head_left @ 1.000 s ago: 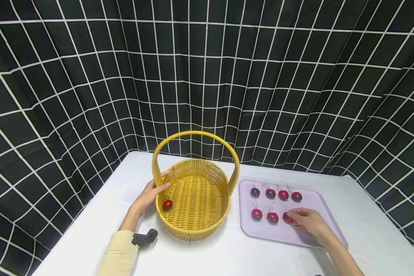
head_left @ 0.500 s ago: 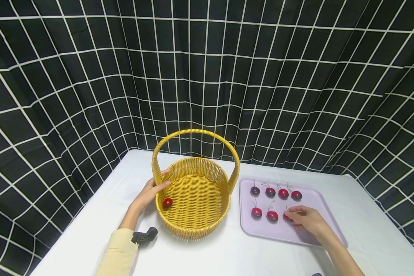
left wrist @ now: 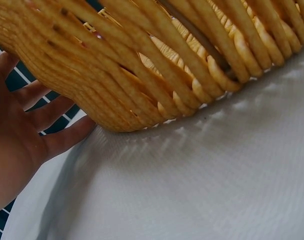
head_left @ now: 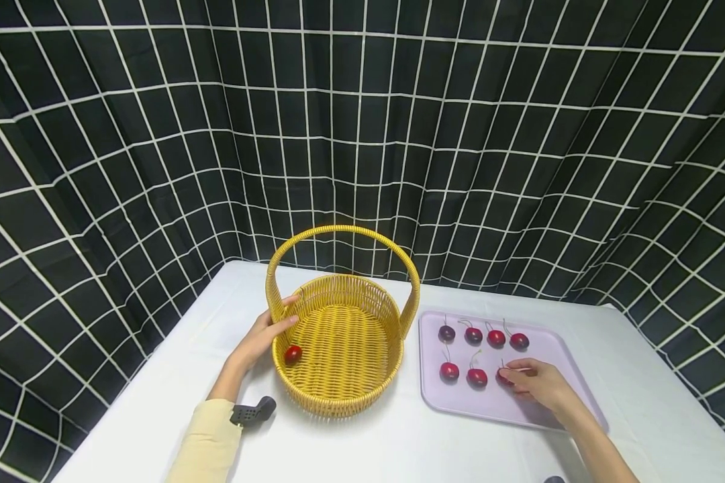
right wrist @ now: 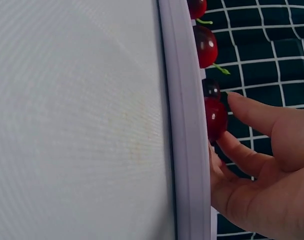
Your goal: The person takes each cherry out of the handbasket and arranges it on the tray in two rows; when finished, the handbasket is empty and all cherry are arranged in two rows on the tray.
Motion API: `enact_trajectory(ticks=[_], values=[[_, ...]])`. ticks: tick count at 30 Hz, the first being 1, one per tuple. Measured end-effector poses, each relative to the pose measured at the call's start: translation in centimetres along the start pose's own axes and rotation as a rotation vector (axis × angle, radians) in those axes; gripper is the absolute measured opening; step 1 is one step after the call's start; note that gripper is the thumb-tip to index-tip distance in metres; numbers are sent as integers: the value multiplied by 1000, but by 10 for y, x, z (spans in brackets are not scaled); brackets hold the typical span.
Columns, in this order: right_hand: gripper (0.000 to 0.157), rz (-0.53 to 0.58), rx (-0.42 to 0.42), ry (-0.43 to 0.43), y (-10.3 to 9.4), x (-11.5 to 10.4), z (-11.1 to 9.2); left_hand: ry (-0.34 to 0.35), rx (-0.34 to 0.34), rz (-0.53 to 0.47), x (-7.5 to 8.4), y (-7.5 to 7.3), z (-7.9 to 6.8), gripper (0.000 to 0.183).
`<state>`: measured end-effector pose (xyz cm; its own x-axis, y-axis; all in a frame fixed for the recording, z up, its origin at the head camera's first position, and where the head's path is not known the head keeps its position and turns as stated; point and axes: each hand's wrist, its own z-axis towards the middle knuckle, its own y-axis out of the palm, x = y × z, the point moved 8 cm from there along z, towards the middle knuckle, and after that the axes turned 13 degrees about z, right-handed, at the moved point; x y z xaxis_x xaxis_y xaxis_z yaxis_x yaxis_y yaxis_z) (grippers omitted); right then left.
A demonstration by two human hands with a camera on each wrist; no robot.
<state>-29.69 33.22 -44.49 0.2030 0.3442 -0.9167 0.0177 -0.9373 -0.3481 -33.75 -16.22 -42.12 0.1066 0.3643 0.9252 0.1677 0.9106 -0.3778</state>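
Note:
A yellow woven basket (head_left: 338,402) with a tall arched handle stands left of centre, one red cherry (head_left: 293,355) inside it near the left wall. My left hand (head_left: 264,339) holds the basket's left side by the handle base, thumb over the rim; in the left wrist view its fingers (left wrist: 67,137) reach behind the weave. On a lilac tray (head_left: 459,400) to the right lie several dark-red cherries with stems, in two rows. My right hand (head_left: 534,384) pinches the front row's rightmost cherry (head_left: 503,378), partly hidden by the fingers. In the right wrist view that cherry (right wrist: 216,119) sits between thumb and fingers.
A white cloth covers the table (head_left: 362,449). Behind and at both sides hangs a black curtain (head_left: 362,134) with a white grid. A dark device (head_left: 254,411) is strapped to the left wrist. White tablecloth separates basket and tray.
The right fingers have settled slightly further around the cherry, which stays in place on the tray. The left hand and basket hold their positions; the head view shifts a little.

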Motion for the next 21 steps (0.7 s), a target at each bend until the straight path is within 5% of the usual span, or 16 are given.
enact_trajectory(ticks=[8, 15, 21], values=[[57, -8, 22, 8, -16, -6, -6, 14, 5, -12, -2, -1, 0, 56], [60, 225, -63, -48, -19, -21, -12, 3, 2, -14, -2, 0, 0, 56], [42, 432, -225, -91, -8, -38, -18, 0, 2, -20, 1, 0, -1, 57]])
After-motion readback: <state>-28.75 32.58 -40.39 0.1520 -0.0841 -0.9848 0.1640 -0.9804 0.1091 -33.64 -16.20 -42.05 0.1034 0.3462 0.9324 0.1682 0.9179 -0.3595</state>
